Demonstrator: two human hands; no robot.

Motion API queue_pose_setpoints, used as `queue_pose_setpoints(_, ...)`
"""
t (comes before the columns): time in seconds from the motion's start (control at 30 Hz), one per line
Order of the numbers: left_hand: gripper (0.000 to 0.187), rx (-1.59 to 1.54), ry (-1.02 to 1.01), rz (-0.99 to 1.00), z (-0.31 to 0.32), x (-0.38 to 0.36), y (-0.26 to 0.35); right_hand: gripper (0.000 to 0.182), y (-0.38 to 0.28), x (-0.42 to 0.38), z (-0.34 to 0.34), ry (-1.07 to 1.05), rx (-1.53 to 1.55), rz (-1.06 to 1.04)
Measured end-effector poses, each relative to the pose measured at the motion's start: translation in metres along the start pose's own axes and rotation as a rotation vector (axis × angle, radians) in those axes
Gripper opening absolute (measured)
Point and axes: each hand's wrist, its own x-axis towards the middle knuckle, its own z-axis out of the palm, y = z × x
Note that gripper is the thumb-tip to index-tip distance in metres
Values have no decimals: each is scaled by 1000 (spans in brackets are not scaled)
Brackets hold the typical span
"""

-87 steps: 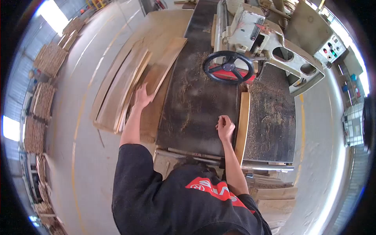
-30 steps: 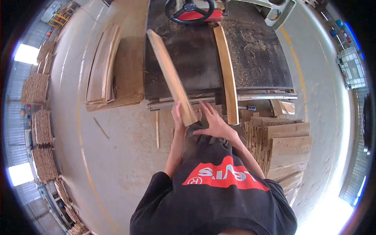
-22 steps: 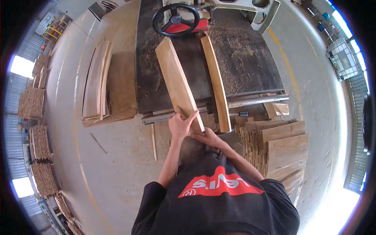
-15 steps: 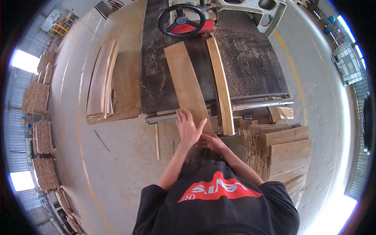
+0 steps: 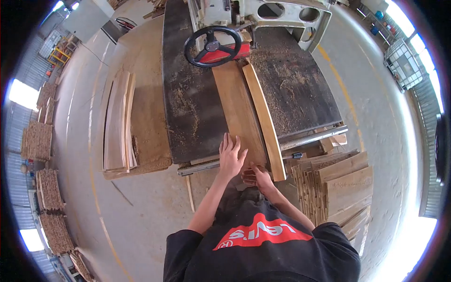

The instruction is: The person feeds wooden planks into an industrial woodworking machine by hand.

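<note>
A long flat wooden board (image 5: 240, 110) lies on the dark machine table (image 5: 188, 134), its right edge alongside a wooden fence strip (image 5: 264, 123). Its far end reaches the red part (image 5: 228, 53) under the black handwheel (image 5: 212, 46). My left hand (image 5: 231, 156) rests on the board's left edge near the close end, fingers stretched forward and thumb apart. At the near end my right hand (image 5: 258, 178) grips the board, thumb on top and fingers curled beneath. Part of those fingers is hidden by the wood.
On the left, several thin boards (image 5: 117, 122) lie on a brown sheet (image 5: 152, 117). A stack of planks (image 5: 347, 183) stands at the right near my arm. The table's metal front rail (image 5: 314, 136) runs across. Sawdust covers the tabletop. A white machine frame (image 5: 291, 11) rises behind.
The board has slid forward and turned to line up against the fence strip, its far end now at the red part. Both hands moved with it, and the camera view has tilted up.
</note>
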Motion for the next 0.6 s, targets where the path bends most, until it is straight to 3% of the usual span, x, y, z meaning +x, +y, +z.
queue_pose_setpoints(0.07,67,-1,2,-14,-4,11,-7,48,-5,4,9,107,-136,-34)
queue_pose_setpoints(0.17,67,23,6,-52,-12,25,-7,47,-21,14,19,107,-91,10)
queue_pose_setpoints(0.33,71,-8,16,-62,-6,65,-30,46,-43,49,44,178,110,-91)
queue_pose_setpoints(0.47,74,-67,-1,1,-26,90,-67,44,-66,78,62,197,40,-177)
queue_pose_setpoints(0.53,75,-66,12,26,-41,98,-97,41,-87,102,72,197,180,-118)
queue_pose_setpoints(0.6,73,-13,97,-73,-69,96,-128,41,-101,115,77,172,226,-106)
